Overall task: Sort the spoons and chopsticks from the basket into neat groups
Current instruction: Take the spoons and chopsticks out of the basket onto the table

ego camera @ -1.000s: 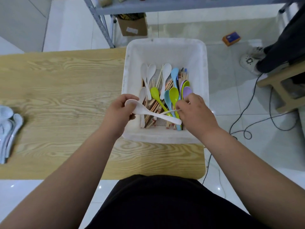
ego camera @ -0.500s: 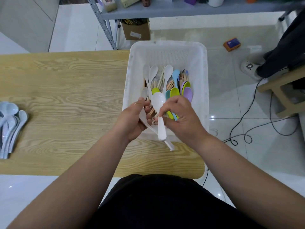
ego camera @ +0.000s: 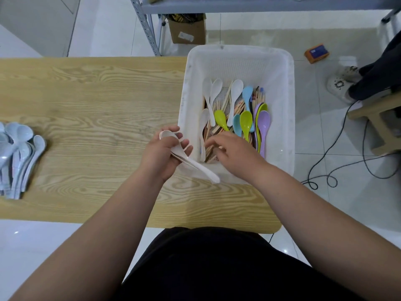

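Observation:
A white plastic basket stands on the right end of the wooden table. Inside lie white spoons, green spoons, blue and purple spoons and wooden chopsticks. My left hand grips stacked white spoons just left of the basket, their handles pointing right and toward me. My right hand reaches into the basket's near end with relaxed fingers, holding nothing that I can see.
A pile of pale blue spoons lies at the table's left edge. Beyond the table stand a metal shelf and a cardboard box. Cables, a wooden stool and another person's shoe are on the floor at right.
My right hand passed a white spoon to my left hand, which now holds it stacked with another. The right hand let go and moved back over the basket.

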`<state>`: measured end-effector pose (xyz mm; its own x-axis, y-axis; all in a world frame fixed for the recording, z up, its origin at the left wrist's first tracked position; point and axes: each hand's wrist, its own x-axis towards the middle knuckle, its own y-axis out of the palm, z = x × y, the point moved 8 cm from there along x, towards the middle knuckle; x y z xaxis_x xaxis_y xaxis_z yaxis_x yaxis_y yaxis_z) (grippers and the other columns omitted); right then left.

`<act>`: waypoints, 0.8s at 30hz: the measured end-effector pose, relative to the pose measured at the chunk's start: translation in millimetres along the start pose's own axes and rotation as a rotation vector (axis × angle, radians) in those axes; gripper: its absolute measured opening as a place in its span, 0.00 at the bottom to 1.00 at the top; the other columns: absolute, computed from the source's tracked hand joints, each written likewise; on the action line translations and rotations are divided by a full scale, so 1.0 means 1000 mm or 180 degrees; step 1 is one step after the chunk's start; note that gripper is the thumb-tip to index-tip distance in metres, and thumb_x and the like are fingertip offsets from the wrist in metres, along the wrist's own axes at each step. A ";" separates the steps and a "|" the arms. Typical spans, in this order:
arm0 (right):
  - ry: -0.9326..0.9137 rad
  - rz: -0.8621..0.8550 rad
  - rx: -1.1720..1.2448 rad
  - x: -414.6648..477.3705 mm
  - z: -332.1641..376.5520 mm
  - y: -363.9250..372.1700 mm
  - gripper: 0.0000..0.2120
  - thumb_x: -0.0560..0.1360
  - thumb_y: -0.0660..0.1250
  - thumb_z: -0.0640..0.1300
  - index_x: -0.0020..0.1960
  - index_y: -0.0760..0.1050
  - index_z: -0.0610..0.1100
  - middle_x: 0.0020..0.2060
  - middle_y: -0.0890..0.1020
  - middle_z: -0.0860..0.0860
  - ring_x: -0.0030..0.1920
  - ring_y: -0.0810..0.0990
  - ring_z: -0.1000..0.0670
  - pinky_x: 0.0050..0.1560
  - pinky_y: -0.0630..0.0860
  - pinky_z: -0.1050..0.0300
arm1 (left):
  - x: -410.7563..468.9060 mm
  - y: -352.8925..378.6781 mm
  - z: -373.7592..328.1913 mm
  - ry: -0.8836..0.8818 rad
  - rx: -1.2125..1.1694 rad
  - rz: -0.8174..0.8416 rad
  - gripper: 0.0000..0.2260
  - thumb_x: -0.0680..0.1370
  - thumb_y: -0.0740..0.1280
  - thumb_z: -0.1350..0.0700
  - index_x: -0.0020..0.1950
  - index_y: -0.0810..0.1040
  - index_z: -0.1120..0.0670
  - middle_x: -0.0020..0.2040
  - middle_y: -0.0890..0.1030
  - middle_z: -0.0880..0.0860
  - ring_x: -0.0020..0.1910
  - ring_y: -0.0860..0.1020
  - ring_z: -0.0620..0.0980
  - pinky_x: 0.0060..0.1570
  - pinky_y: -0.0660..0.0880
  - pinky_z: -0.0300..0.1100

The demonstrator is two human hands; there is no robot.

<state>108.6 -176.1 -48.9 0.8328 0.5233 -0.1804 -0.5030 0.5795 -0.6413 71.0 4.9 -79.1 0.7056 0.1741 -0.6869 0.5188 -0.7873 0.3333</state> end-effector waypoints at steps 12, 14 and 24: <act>0.1598 0.0907 -0.1587 0.073 -0.035 0.068 0.14 0.79 0.64 0.42 0.63 0.71 0.41 0.54 0.80 0.44 0.42 0.74 0.44 0.39 0.71 0.53 | 0.021 -0.019 -0.007 -0.0157 0.0205 -0.0067 0.07 0.74 0.70 0.62 0.50 0.80 0.54 0.37 0.78 0.50 0.32 0.78 0.48 0.41 0.80 0.46; 0.1694 0.0799 -0.1496 0.070 -0.036 0.064 0.15 0.79 0.62 0.39 0.65 0.71 0.41 0.55 0.81 0.44 0.46 0.77 0.43 0.41 0.72 0.53 | 0.023 -0.019 -0.008 -0.0165 0.0236 -0.0085 0.07 0.73 0.71 0.62 0.50 0.80 0.54 0.40 0.79 0.52 0.33 0.80 0.50 0.42 0.80 0.47; 0.1071 -0.0604 0.0771 -0.019 -0.027 -0.007 0.20 0.82 0.57 0.43 0.71 0.73 0.56 0.48 0.81 0.52 0.47 0.80 0.55 0.46 0.77 0.58 | 0.014 0.009 -0.001 -0.0051 0.0380 0.0073 0.11 0.79 0.71 0.57 0.57 0.74 0.60 0.52 0.79 0.58 0.51 0.86 0.60 0.44 0.82 0.50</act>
<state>102.5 -206.7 -61.0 0.9241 0.1848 -0.3346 -0.3404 0.7959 -0.5006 85.5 1.0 -85.2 0.7083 0.1465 -0.6906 0.4407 -0.8559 0.2705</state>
